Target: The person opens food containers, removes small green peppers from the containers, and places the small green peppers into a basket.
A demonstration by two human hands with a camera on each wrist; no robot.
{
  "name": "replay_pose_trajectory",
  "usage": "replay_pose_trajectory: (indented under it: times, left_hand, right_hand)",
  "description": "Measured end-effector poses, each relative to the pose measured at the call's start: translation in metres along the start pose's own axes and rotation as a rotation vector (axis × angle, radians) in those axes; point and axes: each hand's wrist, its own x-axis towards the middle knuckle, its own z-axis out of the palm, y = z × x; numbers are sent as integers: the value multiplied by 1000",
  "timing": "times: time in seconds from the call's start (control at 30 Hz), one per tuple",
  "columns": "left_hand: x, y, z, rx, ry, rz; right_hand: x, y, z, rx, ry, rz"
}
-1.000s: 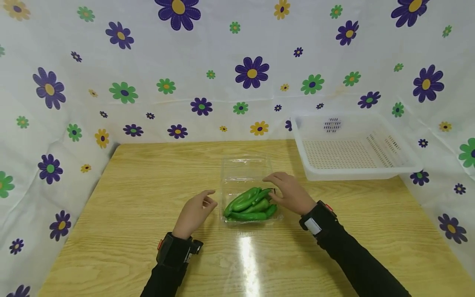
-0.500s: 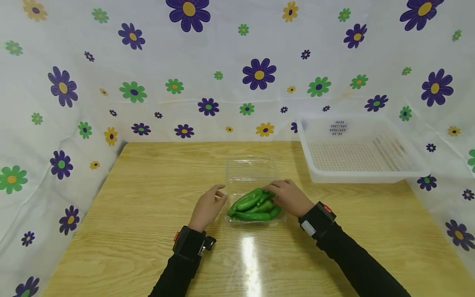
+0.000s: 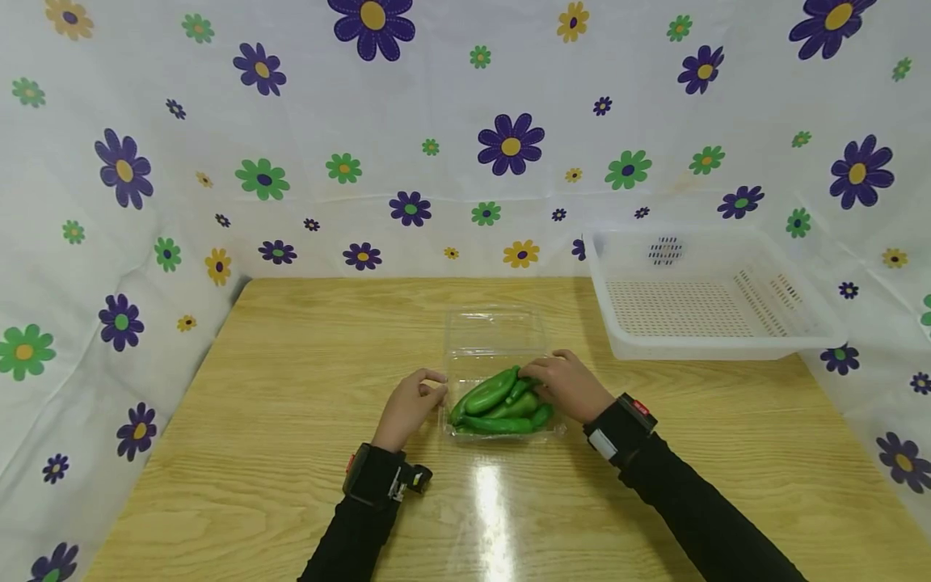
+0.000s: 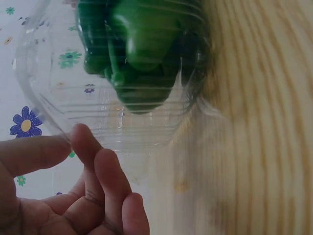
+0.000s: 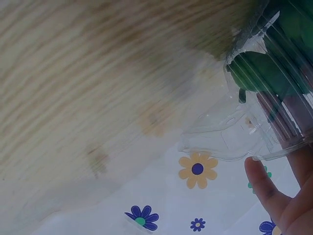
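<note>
A hinged clear plastic box (image 3: 483,317) sits at the table's middle with its lid laid back. Several long green peppers (image 3: 489,394) fill its near half. At the left rim my left hand (image 3: 409,408) pinches the edge; in the left wrist view thumb and forefinger (image 4: 84,139) meet there. My right hand (image 3: 575,388) reaches over the right side, its fingertips on the peppers' upper end. In the right wrist view the thumb (image 5: 261,181) is outside at the rim, while fingers show through the wall. I cannot tell whether they hold a pepper.
A white perforated plastic basket (image 3: 727,347) stands at the table's back right. The wood-grain table (image 3: 291,501) borders a white flower-print cloth (image 3: 436,97) at the back and sides.
My right hand has moved from beside the box's right edge onto the peppers. The left hand has come in to the left rim. The view has shifted slightly.
</note>
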Motion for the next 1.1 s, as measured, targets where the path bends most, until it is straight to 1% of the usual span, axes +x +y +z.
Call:
replay_pose_trajectory:
  times: [0.1,0.33,0.43,0.57,0.73,0.8,0.93,1.03,1.1]
  left_hand:
    - [1,-1,0,-46,-7,-20]
    - [3,-2,3,-113,-20,-41]
    - [3,-2,3,-115,-19,-35]
    - [3,0,4,-105,-14,-33]
    - [3,1,3,-101,-8,-25]
    - [3,1,3,-100,-7,-14]
    - [2,1,2,-107,0,-22]
    - [2,2,3,-105,-2,-25]
    - [2,2,4,-110,-13,-14]
  right_hand:
    - [0,1,1,6,7,-5]
    - [-5,1,-6,42,79,-51]
    - [-5,0,-10,40,122,-79]
    - [-5,-3,-19,8,185,-128]
    - [-4,-6,-40,-9,230,-177]
    - [-3,-6,-50,-15,225,-183]
    - [-3,-4,-68,-46,197,-196]
    - [-5,5,-84,-71,175,-183]
    - [-7,16,-98,-89,168,-157]
